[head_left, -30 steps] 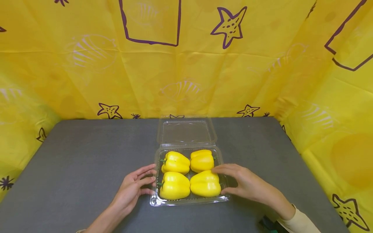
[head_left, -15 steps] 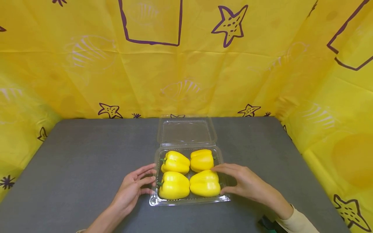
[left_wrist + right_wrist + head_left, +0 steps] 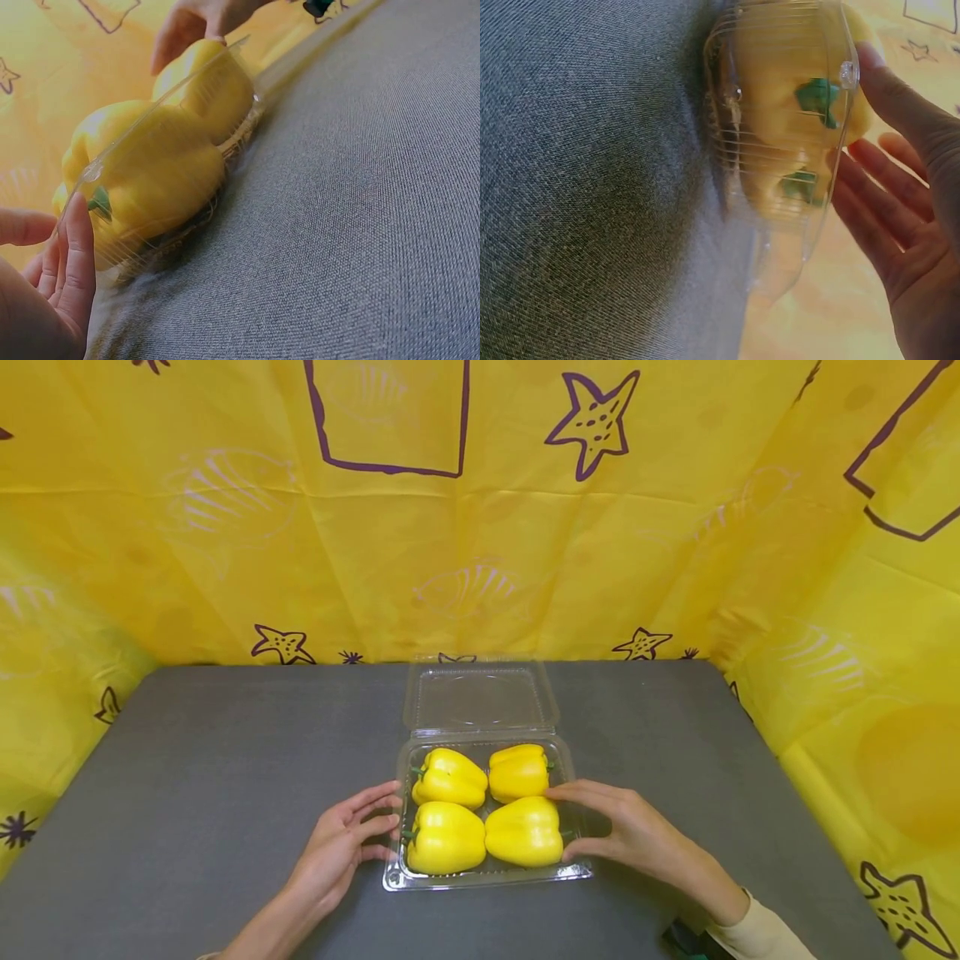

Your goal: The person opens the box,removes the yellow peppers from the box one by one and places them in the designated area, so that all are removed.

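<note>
A clear plastic clamshell container lies on the grey table with yellow bell peppers in it, stems facing its left and right sides. My left hand grips the container's left rim; in the left wrist view its fingers lie along the outer wall and the thumb is on the other side of the rim. My right hand holds the front right bell pepper, index finger at its far side and thumb by the stem end. Beside it sit the front left pepper and the back peppers.
The container's lid is folded back flat toward the rear edge of the table. A yellow cloth with starfish and fish drawings hangs behind and at both sides. A dark object lies under the right forearm.
The front right bell pepper has shifted slightly left, with my right hand following it. The other peppers have moved a little left too. My left hand stays at the rim.
</note>
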A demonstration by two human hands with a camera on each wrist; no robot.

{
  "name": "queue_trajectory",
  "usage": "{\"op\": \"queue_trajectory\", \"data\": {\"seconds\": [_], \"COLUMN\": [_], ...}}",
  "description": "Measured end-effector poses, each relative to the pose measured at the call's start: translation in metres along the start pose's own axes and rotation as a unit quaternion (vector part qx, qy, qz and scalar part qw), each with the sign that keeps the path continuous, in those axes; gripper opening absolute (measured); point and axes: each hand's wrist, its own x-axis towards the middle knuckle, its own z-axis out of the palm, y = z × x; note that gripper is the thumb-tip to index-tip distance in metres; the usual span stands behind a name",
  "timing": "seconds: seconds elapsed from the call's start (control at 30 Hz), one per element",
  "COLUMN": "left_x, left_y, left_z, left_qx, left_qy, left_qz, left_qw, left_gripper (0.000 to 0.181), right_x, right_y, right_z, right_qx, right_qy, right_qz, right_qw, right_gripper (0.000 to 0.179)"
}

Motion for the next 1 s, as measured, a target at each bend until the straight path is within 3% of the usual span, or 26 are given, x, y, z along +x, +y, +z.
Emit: {"op": "queue_trajectory", "data": {"seconds": [0.27, 0.63, 0.8, 1.0], "left_x": [0.000, 0.000, -0.001, -0.001], "left_y": [0.000, 0.000, 0.000, 0.001], "left_z": [0.001, 0.001, 0.001, 0.001], "left_qx": [0.004, -0.007, -0.007, -0.007], "left_qy": [0.006, 0.001, 0.002, 0.002], "left_qz": [0.000, -0.004, -0.005, -0.006], "left_qw": [1.0000, 1.0000, 1.0000, 1.0000], "left_gripper": [0.053, 0.054, 0.054, 0.054], "right_x": [0.002, 0.005, 0.003, 0.002], "right_y": [0.000, -0.013, -0.018, -0.022], "right_z": [0.003, 0.009, 0.010, 0.013], "right_qx": [0.019, 0.032, 0.027, 0.011], "right_qy": [0.027, 0.007, -0.010, 0.001], "right_qz": [-0.011, 0.077, 0.098, 0.077], "right_qw": [0.9994, 0.9965, 0.9948, 0.9970], "right_gripper": [0.062, 0.057, 0.070, 0.081]}}
